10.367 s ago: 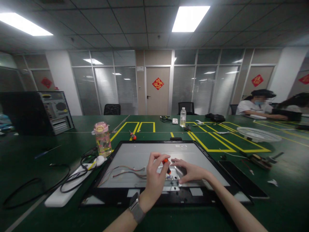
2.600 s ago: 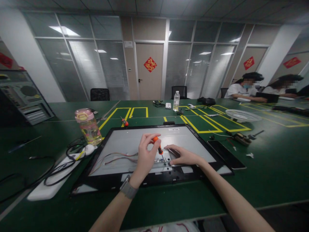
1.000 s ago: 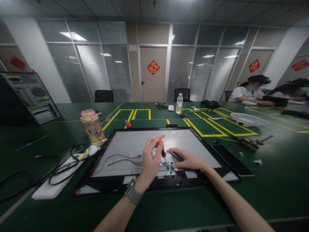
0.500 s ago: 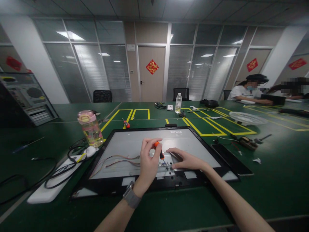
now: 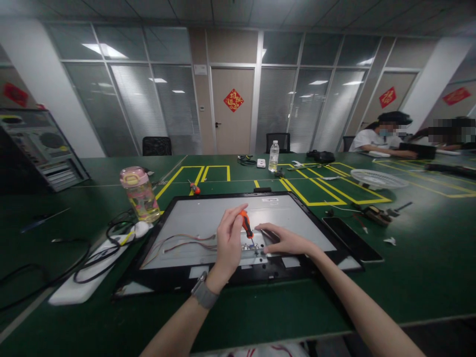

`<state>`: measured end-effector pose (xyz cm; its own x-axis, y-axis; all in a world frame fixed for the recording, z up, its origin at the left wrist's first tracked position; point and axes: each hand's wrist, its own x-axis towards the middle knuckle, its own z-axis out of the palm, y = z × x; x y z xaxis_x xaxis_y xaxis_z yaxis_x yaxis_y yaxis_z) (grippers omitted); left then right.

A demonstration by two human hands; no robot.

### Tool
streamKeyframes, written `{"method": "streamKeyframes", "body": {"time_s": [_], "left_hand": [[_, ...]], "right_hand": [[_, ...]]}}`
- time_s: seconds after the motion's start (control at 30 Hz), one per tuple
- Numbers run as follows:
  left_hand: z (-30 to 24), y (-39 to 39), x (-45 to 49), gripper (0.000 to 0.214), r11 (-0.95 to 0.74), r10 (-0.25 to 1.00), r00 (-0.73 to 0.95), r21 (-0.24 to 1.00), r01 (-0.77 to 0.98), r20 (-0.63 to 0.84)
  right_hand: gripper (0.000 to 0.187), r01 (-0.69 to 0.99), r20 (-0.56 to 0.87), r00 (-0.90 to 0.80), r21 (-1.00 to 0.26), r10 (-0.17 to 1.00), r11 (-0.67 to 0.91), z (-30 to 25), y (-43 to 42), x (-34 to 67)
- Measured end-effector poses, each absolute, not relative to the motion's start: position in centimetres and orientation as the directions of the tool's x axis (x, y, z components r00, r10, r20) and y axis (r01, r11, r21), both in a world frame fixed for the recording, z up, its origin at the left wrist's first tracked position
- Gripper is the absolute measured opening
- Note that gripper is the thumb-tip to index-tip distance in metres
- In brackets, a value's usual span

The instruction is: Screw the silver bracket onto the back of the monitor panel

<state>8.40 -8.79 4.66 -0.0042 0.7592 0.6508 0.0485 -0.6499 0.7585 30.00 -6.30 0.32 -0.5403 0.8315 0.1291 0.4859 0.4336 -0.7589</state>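
An orange-and-black screwdriver (image 5: 247, 224) stands tilted, its shaft pointing down at a small metal bracket with connectors (image 5: 250, 247). My left hand (image 5: 229, 237), wearing a grey watch, has its fingers stretched up along the screwdriver's handle and closed against it. On the right of the bracket, my right hand (image 5: 288, 240) rests with thumb and fingers apart, touching the plate area. Both hands are over a flat display panel (image 5: 193, 213) with a black frame, lying on the table. Thin coloured cables (image 5: 182, 243) run left from the bracket.
On the left are a pink-lidded bottle (image 5: 140, 196), a white power strip (image 5: 80, 282) with black cords and an open computer case (image 5: 40, 148). A phone (image 5: 351, 238) lies right of the panel. A second screwdriver (image 5: 194, 188) lies behind it. Co-workers (image 5: 379, 139) sit far right.
My left fingers have straightened from a curled grip around the screwdriver's handle, and more of the handle shows. The right hand keeps its place. The view has shifted slightly.
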Motion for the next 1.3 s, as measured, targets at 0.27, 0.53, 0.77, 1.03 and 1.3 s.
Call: {"method": "streamKeyframes", "body": {"time_s": [0.27, 0.53, 0.77, 1.03, 1.3], "left_hand": [[4.26, -8.61, 8.64, 0.014, -0.669, 0.729, -0.085, 0.733, 0.125, 0.680], [4.32, -9.00, 8.60, 0.024, -0.638, 0.769, -0.024, 0.769, 0.021, 0.639], [4.53, -9.04, 8.46, 0.018, -0.678, 0.721, -0.081, 0.724, 0.128, 0.689], [4.65, -8.60, 8.28, 0.023, -0.632, 0.768, -0.085, 0.773, 0.060, 0.635], [4.78, -8.68, 8.32, 0.028, -0.637, 0.768, -0.052, 0.769, 0.047, 0.639]], "right_hand": [[0.067, 0.484, 0.113, -0.543, -0.768, 0.832, 0.420, 0.91, -6.59, 29.70], [0.069, 0.494, 0.106, -0.537, -0.765, 0.837, 0.414, 0.56, -6.49, 29.89], [0.068, 0.497, 0.105, -0.531, -0.765, 0.841, 0.409, 0.51, -6.50, 29.90], [0.068, 0.494, 0.110, -0.534, -0.764, 0.838, 0.415, 0.37, -6.43, 29.95], [0.067, 0.506, 0.085, -0.532, -0.766, 0.842, 0.396, 1.13, -6.83, 29.70]]}}
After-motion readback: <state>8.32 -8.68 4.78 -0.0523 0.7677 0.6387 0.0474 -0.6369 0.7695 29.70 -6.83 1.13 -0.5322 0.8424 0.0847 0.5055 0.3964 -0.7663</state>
